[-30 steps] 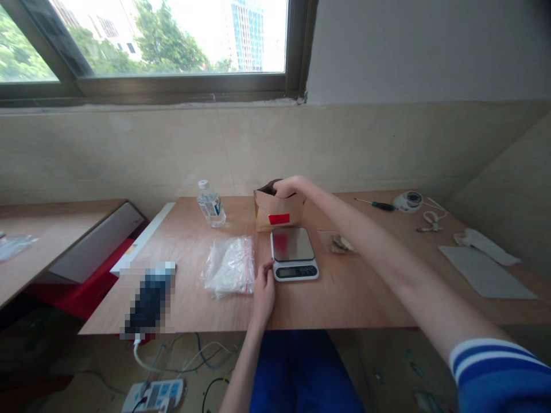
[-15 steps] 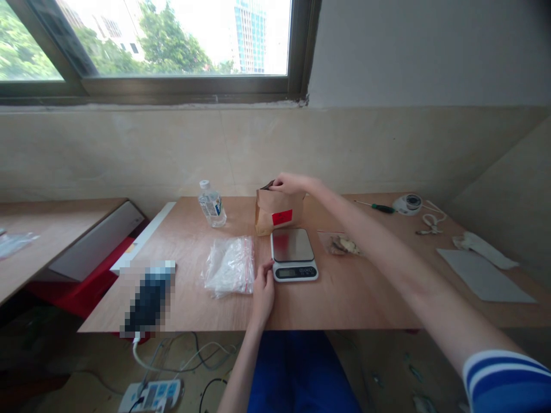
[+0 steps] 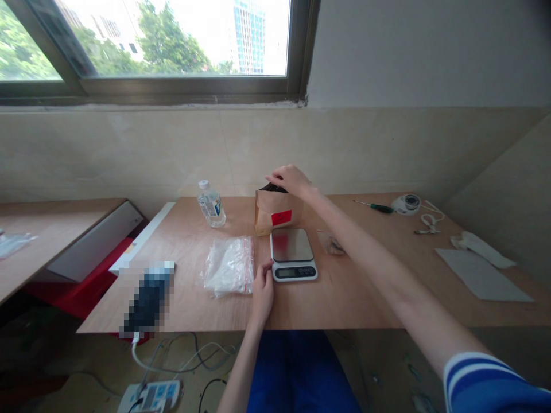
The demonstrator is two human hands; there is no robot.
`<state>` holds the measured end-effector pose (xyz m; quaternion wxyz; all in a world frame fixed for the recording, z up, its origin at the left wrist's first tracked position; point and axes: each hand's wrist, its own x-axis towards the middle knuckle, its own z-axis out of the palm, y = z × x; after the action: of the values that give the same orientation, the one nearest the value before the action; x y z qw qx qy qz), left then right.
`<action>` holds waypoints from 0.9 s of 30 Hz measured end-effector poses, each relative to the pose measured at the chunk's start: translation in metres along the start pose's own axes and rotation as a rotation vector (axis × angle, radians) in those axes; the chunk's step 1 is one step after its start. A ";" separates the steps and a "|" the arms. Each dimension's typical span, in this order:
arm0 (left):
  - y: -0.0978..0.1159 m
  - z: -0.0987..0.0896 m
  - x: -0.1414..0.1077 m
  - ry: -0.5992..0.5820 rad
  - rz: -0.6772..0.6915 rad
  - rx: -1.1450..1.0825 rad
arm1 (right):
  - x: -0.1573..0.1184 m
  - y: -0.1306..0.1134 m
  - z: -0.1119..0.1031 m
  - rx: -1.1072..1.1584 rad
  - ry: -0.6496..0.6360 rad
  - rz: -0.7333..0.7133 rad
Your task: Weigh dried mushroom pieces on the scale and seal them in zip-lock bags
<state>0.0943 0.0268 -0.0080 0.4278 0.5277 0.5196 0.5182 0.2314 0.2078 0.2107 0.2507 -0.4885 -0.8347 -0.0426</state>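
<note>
1. Right hand (image 3: 289, 179) is what I'm watching: it's arched over the top of a brown paper bag (image 3: 275, 213), fingers together and tips angled down into the opening. From this view I can't tell whether it's pinching anything.
2. That bag stands upright on the wooden table (image 3: 344, 304), with a red label (image 3: 281, 217) on its front and something dark (image 3: 271, 187) showing at its mouth. It sits just behind a digital kitchen scale (image 3: 293, 254), and the scale's steel platform looks bare.
3. Left hand (image 3: 262, 292) rests on the table with its fingers loosely curled, between the scale and a resealable plastic bag (image 3: 229, 267). Its fingertips (image 3: 269, 264) are at the scale's left edge, but I can't tell if they're touching.
4. To the left of the paper bag I see a plastic water bottle (image 3: 210, 205). To the right of the scale there's a small clear bag (image 3: 331, 244), partly behind my right forearm (image 3: 365, 241). Farther right lie a green-handled screwdriver (image 3: 373, 206) and a grey mat (image 3: 482, 275).
</note>
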 end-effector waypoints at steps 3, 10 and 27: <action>0.000 0.000 0.000 -0.003 0.003 0.001 | 0.000 0.006 -0.001 0.133 0.175 0.011; -0.002 0.000 0.000 0.004 0.010 -0.010 | -0.027 0.014 -0.029 0.680 0.731 0.235; -0.002 0.001 0.000 0.003 0.008 -0.022 | -0.160 0.011 0.108 0.698 0.067 0.703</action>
<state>0.0946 0.0271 -0.0099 0.4305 0.5245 0.5123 0.5264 0.2632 0.1202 0.0413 0.4252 -0.6258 -0.5754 0.3106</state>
